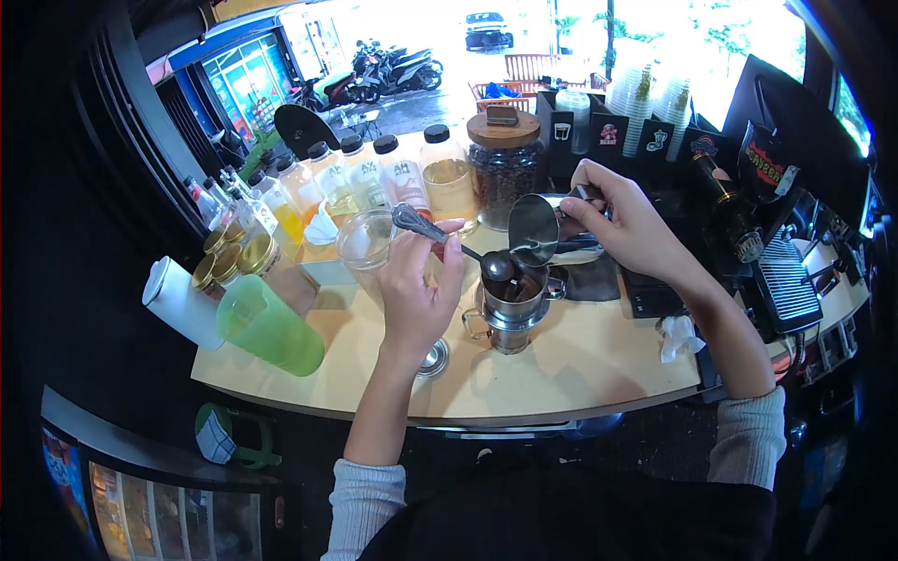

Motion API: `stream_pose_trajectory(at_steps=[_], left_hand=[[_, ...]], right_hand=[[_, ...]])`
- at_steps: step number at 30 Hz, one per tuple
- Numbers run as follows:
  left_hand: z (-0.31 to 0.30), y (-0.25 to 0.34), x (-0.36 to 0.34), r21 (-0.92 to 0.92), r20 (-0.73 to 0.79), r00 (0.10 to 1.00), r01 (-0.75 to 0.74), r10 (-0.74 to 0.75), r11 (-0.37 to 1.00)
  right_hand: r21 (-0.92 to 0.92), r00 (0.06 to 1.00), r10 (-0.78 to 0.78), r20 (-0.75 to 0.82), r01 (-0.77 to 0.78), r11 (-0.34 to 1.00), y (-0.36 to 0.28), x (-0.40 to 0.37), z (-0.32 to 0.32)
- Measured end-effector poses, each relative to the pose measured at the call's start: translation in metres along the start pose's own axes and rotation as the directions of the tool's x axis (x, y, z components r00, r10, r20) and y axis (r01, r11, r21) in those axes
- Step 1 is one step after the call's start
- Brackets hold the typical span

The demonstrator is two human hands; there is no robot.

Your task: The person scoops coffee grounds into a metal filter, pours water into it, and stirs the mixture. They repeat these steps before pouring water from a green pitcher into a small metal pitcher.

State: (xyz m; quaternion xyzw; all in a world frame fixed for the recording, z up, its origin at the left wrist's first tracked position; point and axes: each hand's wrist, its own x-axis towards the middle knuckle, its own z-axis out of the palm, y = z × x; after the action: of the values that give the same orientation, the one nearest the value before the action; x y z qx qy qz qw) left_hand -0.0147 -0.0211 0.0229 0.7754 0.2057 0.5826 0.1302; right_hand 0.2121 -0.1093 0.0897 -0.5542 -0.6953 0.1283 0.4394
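My left hand [418, 292] grips a spoon [498, 267], its bowl lying over the mouth of a metal drip coffee filter [514, 313]. That filter has side handles and dark contents, and is stacked on a metal cup on the counter. With my right hand [629, 222] I hold the handle of a small metal pitcher [534, 230], tilted with its mouth towards the spoon and filter. Behind my left hand stands a clear plastic container [363, 239], partly hidden. A round metal lid [434, 358] lies by my left wrist.
Bottles [451, 182] line the counter's back beside a wood-lidded jar of coffee beans [505, 178]. At left are a green pitcher [269, 325], a white pitcher [182, 301] and gold-lidded jars [271, 266]. On the right lie a crumpled tissue [679, 338] and an espresso machine [790, 271].
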Motion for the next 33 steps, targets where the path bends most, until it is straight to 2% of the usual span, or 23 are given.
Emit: stream_pose_trajectory(at_steps=[4,7,13,26,29,31,33], left_hand=[[0.000,0.002,0.000,0.018,0.006,1.000,-0.013,0.013,1.000],[0.000,0.002,0.000,0.016,0.000,1.000,-0.004,0.004,1.000],[0.002,0.001,0.000,0.015,-0.009,1.000,-0.013,0.013,1.000],[0.001,0.001,-0.001,0.042,-0.013,0.999,-0.031,0.032,0.999],[0.002,0.002,-0.002,0.044,-0.012,1.000,-0.027,0.028,0.999],[0.002,0.002,-0.001,0.044,-0.012,1.000,-0.021,0.022,0.999],[0.002,0.002,-0.001,0.055,-0.002,0.999,-0.034,0.034,0.998]], right_hand=[[-0.130,0.999,-0.038,0.033,0.042,0.991,-0.006,0.002,0.000],[-0.160,0.997,-0.064,0.044,0.070,0.985,-0.012,0.003,0.000],[-0.107,0.995,-0.038,0.090,0.047,0.993,-0.020,0.005,0.000],[-0.134,0.994,-0.035,0.101,0.048,0.990,-0.021,0.003,0.000],[-0.166,0.994,-0.044,0.098,0.060,0.984,-0.020,0.004,-0.001],[-0.267,0.992,-0.058,0.111,0.086,0.960,-0.020,0.005,-0.001],[-0.236,0.993,-0.071,0.099,0.093,0.967,-0.020,0.005,0.000]])
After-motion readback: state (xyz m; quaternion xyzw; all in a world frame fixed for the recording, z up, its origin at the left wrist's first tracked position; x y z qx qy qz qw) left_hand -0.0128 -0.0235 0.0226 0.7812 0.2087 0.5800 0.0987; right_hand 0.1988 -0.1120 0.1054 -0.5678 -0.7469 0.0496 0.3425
